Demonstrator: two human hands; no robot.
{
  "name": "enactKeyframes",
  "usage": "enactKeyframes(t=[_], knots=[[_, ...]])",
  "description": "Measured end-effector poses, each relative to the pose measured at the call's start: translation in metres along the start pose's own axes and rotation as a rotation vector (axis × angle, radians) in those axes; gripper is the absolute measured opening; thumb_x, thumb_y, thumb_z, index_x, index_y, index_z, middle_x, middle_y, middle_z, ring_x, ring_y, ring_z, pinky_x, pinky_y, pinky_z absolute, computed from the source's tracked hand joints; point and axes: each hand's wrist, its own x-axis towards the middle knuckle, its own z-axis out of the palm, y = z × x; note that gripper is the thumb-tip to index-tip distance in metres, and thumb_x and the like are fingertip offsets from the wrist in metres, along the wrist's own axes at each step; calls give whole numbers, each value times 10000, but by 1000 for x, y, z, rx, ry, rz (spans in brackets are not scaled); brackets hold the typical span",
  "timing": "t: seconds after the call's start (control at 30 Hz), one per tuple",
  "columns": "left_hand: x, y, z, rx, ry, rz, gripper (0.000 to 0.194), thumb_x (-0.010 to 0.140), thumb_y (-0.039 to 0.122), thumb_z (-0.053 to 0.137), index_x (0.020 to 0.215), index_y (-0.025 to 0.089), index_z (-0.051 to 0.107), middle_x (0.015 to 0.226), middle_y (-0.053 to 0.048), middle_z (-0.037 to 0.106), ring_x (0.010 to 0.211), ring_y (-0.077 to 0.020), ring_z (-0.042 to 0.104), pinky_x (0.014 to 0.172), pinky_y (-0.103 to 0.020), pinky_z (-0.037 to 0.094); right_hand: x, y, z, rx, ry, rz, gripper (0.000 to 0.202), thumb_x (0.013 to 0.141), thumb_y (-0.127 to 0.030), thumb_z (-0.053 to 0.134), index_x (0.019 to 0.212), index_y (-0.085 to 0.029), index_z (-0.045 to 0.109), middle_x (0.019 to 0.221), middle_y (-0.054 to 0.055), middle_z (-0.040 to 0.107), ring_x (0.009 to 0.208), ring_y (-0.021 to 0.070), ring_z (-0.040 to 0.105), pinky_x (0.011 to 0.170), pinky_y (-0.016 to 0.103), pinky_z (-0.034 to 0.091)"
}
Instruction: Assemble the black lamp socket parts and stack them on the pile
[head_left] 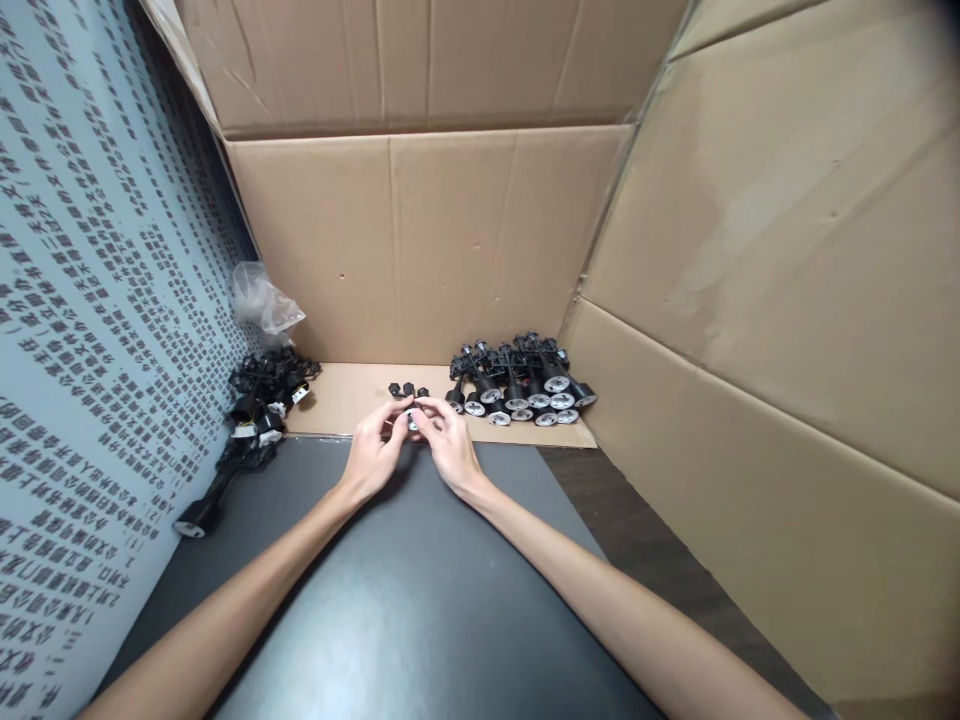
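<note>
My left hand (369, 452) and my right hand (454, 452) meet at the far edge of the dark mat, fingers closed round one small black part with a whitish round face (412, 421). Fingers and thumbs cover most of it, so its full shape stays hidden. Just beyond my fingertips lie a few small black nut-like pieces (409, 388) on a cardboard strip. To the right of my right hand is a stacked heap of black cylindrical parts with round whitish end faces (517, 390).
On the left sits a tangle of black cables and parts with white connectors (262, 400). One black cylindrical part (201, 516) lies nearer on the grey mat (405, 600). A clear plastic bag (262, 300) rests by the printed left wall. Cardboard walls (450, 230) stand behind and right.
</note>
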Motion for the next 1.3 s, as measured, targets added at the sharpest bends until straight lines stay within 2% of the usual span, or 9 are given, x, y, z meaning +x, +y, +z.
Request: enactKeyframes(t=[0.2,0.37,0.57,0.7,0.9,1.07,1.3], knots=[[-1,0,0,67,3,39,388,935,404,486,1167,138,646,1173,-110,704,1008,-232,690,909,-371,544,-1,1,1,-98,-11,-52,286,858,-424,597,1028,-194,583,902,53,632,793,181,657,660,308,593],[0,0,1,52,4,10,398,937,398,486,1204,145,641,1173,-108,704,952,-223,704,869,-363,562,0,4,2,-31,0,-19,304,852,-429,611,1041,-192,584,876,47,637,782,185,673,664,314,598],[1,-1,2,-34,17,-25,416,951,416,470,1251,168,615,1275,-109,650,943,-209,700,855,-359,576,1,3,3,89,-25,26,381,822,-456,664,1105,-205,613,1066,81,676,927,202,681,758,327,597],[1,-2,1,-23,24,-68,456,939,409,486,1306,153,572,1211,-120,681,904,-215,708,833,-367,579,0,-1,3,78,-23,41,388,814,-458,678,1107,-208,627,1146,91,675,996,213,668,785,325,587],[1,0,0,28,25,-18,400,921,418,508,1170,146,664,1167,-115,703,952,-230,700,861,-369,565,-1,-2,1,46,-33,22,329,830,-449,654,1049,-204,649,1065,76,686,947,201,670,781,313,580],[0,0,0,32,26,-28,412,901,417,537,1151,117,668,1099,-134,722,972,-243,699,886,-381,559,-3,-6,1,-49,-10,-26,289,833,-440,639,1001,-207,658,1052,77,645,879,197,665,718,309,586],[0,1,1,19,24,-24,388,903,399,541,1144,123,667,1066,-124,731,964,-237,702,893,-379,560,-2,-6,1,-53,-9,-14,302,827,-463,631,998,-213,643,1015,74,655,881,203,658,719,318,592]])
